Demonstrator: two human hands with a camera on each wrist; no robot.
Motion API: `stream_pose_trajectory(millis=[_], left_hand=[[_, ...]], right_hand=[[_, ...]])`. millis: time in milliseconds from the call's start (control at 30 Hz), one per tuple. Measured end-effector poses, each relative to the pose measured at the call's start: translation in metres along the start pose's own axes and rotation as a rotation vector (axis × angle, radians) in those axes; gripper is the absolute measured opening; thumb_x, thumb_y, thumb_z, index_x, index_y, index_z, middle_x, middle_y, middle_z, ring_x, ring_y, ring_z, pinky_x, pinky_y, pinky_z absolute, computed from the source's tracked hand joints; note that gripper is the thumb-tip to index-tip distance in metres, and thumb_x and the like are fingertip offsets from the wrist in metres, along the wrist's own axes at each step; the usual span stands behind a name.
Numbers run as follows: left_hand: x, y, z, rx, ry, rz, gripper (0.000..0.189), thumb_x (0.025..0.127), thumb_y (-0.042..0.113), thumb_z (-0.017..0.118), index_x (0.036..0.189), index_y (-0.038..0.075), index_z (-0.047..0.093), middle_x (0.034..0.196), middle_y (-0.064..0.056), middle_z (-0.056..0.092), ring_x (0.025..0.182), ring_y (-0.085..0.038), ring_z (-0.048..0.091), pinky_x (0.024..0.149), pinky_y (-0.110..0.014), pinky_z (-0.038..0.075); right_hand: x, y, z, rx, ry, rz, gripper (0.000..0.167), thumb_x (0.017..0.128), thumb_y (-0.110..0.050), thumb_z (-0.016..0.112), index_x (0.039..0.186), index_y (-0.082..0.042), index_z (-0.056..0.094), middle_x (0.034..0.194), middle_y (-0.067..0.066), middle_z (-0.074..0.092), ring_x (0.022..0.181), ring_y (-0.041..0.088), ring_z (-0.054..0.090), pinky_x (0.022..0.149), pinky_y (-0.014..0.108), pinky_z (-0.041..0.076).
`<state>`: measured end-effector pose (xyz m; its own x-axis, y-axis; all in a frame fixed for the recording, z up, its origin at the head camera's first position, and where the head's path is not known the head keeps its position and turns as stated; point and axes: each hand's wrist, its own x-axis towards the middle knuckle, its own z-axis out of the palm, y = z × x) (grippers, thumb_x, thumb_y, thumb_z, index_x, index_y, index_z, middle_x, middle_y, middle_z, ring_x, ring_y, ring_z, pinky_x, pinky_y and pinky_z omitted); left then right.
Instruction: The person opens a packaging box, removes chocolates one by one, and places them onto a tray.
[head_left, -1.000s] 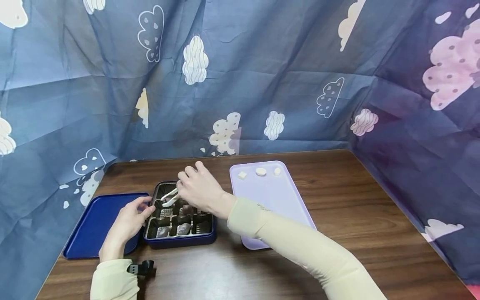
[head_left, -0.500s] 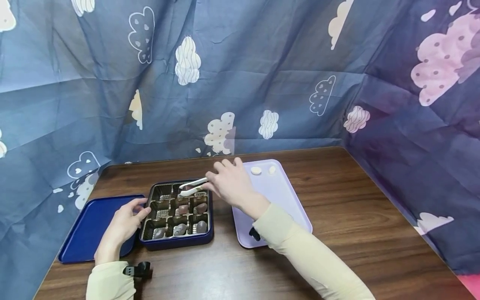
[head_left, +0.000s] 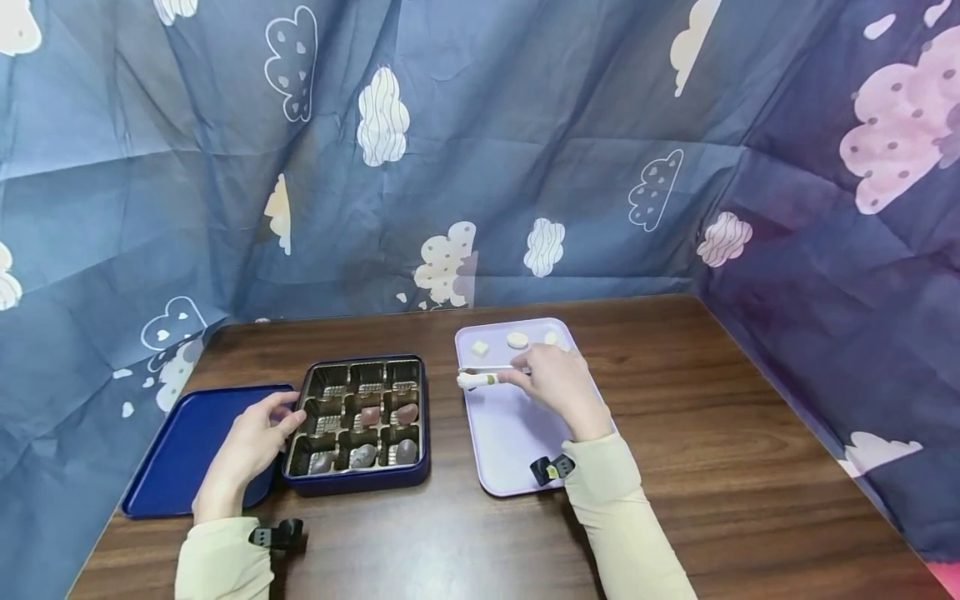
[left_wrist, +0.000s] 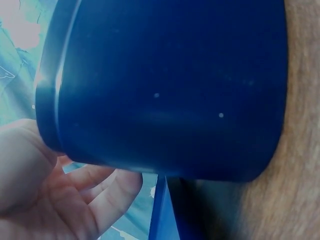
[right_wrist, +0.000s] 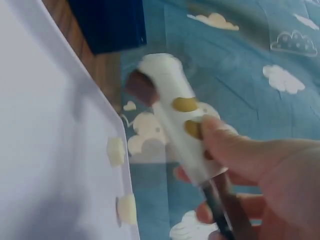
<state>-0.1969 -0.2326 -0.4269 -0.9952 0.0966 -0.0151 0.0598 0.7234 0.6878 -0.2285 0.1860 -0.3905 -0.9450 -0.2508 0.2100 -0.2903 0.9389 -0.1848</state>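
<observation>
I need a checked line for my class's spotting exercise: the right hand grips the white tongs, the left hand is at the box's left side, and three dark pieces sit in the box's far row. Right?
Not quite: the three dark pieces sit in the near row of the compartment box, as the head view shows. The rest stands.

Dark blue rectangular box (head_left: 360, 482) touching the left hand (head_left: 247, 446): smooth, metal-like, semi-gloss walls with fine pale specks. Dark brown compartment insert (head_left: 324, 425) inside it: thin, glossy plastic, ribbed floors. Flat dark blue rectangular panel (head_left: 198, 450) beside the left hand: smooth, satin. Lilac rectangular tray (head_left: 513, 446) beneath the right hand (head_left: 558, 387): smooth, matt plastic. White tubular-ended tongs (right_wrist: 175, 125) in the right hand: smooth, faintly glossy. Brown wood-grain bench (head_left: 420, 550) below both hands: smooth, reflective. Blue cloud-printed curtain (head_left: 480, 125) ahead of both hands: matt, creased cloth.
</observation>
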Motion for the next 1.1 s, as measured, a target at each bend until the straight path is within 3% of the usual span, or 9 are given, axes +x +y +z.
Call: stream_pose_trajectory(millis=[133, 433, 667, 767, 967, 1100], left_hand=[[0.001, 0.001, -0.001, -0.001, 0.004, 0.005, 0.046, 0.101, 0.022, 0.056, 0.137, -0.007, 0.047, 0.106, -0.024, 0.063, 0.072, -0.020, 0.063, 0.063, -0.035, 0.050], [0.002, -0.001, 0.001, 0.003, -0.001, -0.007, 0.046, 0.101, 0.020, 0.056, 0.137, -0.006, 0.047, 0.109, -0.026, 0.062, 0.074, -0.022, 0.063, 0.063, -0.036, 0.051], [0.003, -0.002, 0.002, 0.000, 0.012, -0.003, 0.047, 0.101, 0.021, 0.057, 0.137, -0.007, 0.047, 0.108, -0.025, 0.062, 0.076, -0.022, 0.063, 0.063, -0.035, 0.051], [0.003, -0.003, 0.003, -0.006, 0.009, -0.010, 0.046, 0.101, 0.020, 0.057, 0.137, -0.006, 0.047, 0.107, -0.024, 0.062, 0.071, -0.020, 0.062, 0.061, -0.035, 0.050], [0.004, -0.001, 0.000, 0.005, 0.012, -0.009, 0.047, 0.101, 0.021, 0.057, 0.138, -0.006, 0.046, 0.106, -0.024, 0.062, 0.068, -0.019, 0.060, 0.061, -0.035, 0.050], [0.003, -0.002, 0.000, 0.002, 0.010, -0.009, 0.047, 0.101, 0.021, 0.056, 0.138, -0.006, 0.045, 0.107, -0.024, 0.061, 0.068, -0.019, 0.060, 0.061, -0.035, 0.050]], right_hand=[[0.001, 0.009, 0.001, 0.036, -0.091, 0.093, 0.027, 0.088, -0.052, 0.067, 0.089, -0.028, 0.078, 0.075, -0.006, 0.064, 0.072, 0.015, 0.053, 0.072, 0.050, 0.043], [0.003, 0.024, 0.016, 0.042, -0.165, 0.222, 0.036, 0.091, -0.052, 0.064, 0.107, -0.022, 0.077, 0.104, 0.004, 0.071, 0.082, 0.020, 0.058, 0.074, 0.051, 0.042], [0.006, 0.031, 0.016, 0.087, -0.214, 0.235, 0.034, 0.091, -0.051, 0.063, 0.108, -0.025, 0.077, 0.088, 0.001, 0.067, 0.074, 0.018, 0.054, 0.063, 0.044, 0.043], [0.005, 0.033, 0.017, 0.097, -0.231, 0.242, 0.037, 0.091, -0.052, 0.063, 0.110, -0.024, 0.077, 0.093, 0.002, 0.069, 0.076, 0.018, 0.055, 0.065, 0.045, 0.042], [0.007, 0.032, 0.014, 0.100, -0.206, 0.259, 0.044, 0.091, -0.055, 0.062, 0.117, -0.021, 0.074, 0.117, 0.009, 0.068, 0.093, 0.024, 0.059, 0.079, 0.054, 0.043], [0.007, 0.032, 0.015, 0.096, -0.194, 0.273, 0.042, 0.091, -0.055, 0.061, 0.115, -0.024, 0.075, 0.111, 0.006, 0.068, 0.089, 0.024, 0.058, 0.078, 0.053, 0.043]])
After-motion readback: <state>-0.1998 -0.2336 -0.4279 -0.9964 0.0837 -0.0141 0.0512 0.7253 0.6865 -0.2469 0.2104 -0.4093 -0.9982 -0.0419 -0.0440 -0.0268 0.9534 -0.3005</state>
